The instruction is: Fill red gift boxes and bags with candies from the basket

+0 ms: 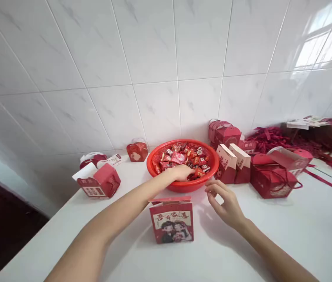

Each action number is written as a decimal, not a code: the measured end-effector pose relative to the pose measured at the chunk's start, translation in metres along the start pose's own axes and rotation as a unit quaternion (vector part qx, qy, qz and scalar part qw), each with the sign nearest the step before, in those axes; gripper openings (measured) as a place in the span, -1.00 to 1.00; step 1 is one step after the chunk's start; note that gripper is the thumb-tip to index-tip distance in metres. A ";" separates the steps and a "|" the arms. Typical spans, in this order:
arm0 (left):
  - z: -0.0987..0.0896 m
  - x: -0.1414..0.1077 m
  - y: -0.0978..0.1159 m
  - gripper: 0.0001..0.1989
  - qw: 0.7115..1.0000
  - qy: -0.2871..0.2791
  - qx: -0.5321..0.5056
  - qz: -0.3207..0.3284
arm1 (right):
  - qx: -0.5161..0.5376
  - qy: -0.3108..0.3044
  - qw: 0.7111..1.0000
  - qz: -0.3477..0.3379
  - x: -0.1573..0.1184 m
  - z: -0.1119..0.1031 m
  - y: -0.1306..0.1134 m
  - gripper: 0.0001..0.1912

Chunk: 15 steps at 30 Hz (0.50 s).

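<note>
"Candies [197, 160] sit in the red basket [189, 187], mid-frame. Which step?"
"Picking, seemingly: the left hand [182, 172] dips among them, its grip impossible to tell. The right hand [223, 199], loosely curled, holds nothing, right of center."
"And next?"
"Likely calls for a firm pinch."

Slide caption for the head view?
Left hand in a red basket of wrapped candies, right hand near it, printed box in front.
</note>
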<state>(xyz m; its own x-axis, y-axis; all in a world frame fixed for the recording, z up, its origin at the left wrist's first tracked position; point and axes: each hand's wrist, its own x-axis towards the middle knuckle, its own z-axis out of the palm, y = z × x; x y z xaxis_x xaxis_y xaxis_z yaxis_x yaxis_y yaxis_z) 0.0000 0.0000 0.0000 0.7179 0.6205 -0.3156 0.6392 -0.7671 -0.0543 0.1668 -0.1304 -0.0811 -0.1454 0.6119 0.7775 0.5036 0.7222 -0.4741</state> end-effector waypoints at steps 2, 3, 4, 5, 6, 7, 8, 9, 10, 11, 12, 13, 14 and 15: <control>0.002 0.001 0.000 -0.57 1.000 -0.003 -0.002 -0.003 | -0.001 -0.002 1.000 -0.001 0.001 0.002 0.002 -0.82; 0.002 0.001 -0.001 -0.60 1.000 0.000 -0.010 -0.003 | -0.001 -0.004 1.000 0.000 0.001 0.002 0.002 -0.82; 0.003 0.001 -0.002 -0.62 1.000 0.005 -0.023 -0.002 | -0.002 -0.006 1.000 0.001 0.002 0.003 0.003 -0.82; 0.003 0.001 -0.003 -0.64 0.999 0.009 -0.039 0.002 | -0.001 -0.008 1.000 0.003 0.002 0.003 0.003 -0.82; 0.003 0.001 -0.006 -0.66 0.998 0.018 -0.061 0.008 | -0.002 -0.010 1.000 0.005 0.002 0.002 0.003 -0.82; 0.003 0.000 -0.009 -0.66 0.995 0.032 -0.092 0.011 | -0.003 -0.011 1.000 0.008 0.002 0.002 0.003 -0.82; 0.003 -0.002 -0.013 -0.66 0.990 0.053 -0.129 0.011 | -0.005 -0.011 1.000 0.011 0.002 0.001 0.003 -0.82; 0.004 -0.005 -0.019 -0.65 0.982 0.082 -0.171 0.006 | -0.007 -0.010 1.000 0.014 0.003 0.000 0.002 -0.82; 0.005 -0.008 -0.025 -0.64 0.970 0.116 -0.214 -0.003 | -0.008 -0.010 1.000 0.015 0.003 -0.001 0.002 -0.82; 0.007 -0.012 -0.031 -0.63 0.954 0.153 -0.257 -0.016 | -0.009 -0.010 1.000 0.016 0.003 -0.001 0.002 -0.82; 0.009 -0.016 -0.037 -0.63 0.935 0.190 -0.297 -0.028 | -0.008 -0.011 1.000 0.017 0.004 -0.002 0.001 -0.82; 0.011 -0.020 -0.043 -0.64 0.913 0.227 -0.336 -0.036 | -0.007 -0.013 1.000 0.016 0.004 -0.002 0.001 -0.82; 0.014 -0.024 -0.048 -0.64 0.890 0.259 -0.372 -0.037 | -0.005 -0.015 1.000 0.016 0.004 -0.002 0.001 -0.82; 0.016 -0.027 -0.052 -0.64 0.868 0.284 -0.407 -0.032 | -0.004 -0.016 1.000 0.016 0.004 -0.001 0.001 -0.82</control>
<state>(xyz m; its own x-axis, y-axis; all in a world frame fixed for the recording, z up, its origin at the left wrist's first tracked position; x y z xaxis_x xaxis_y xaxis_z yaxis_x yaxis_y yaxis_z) -0.0570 0.0206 -0.0039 0.5465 0.8149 0.1929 0.5005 -0.5025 0.7050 0.1675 -0.1279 -0.0782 -0.1569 0.6450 0.7479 0.5146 0.6998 -0.4955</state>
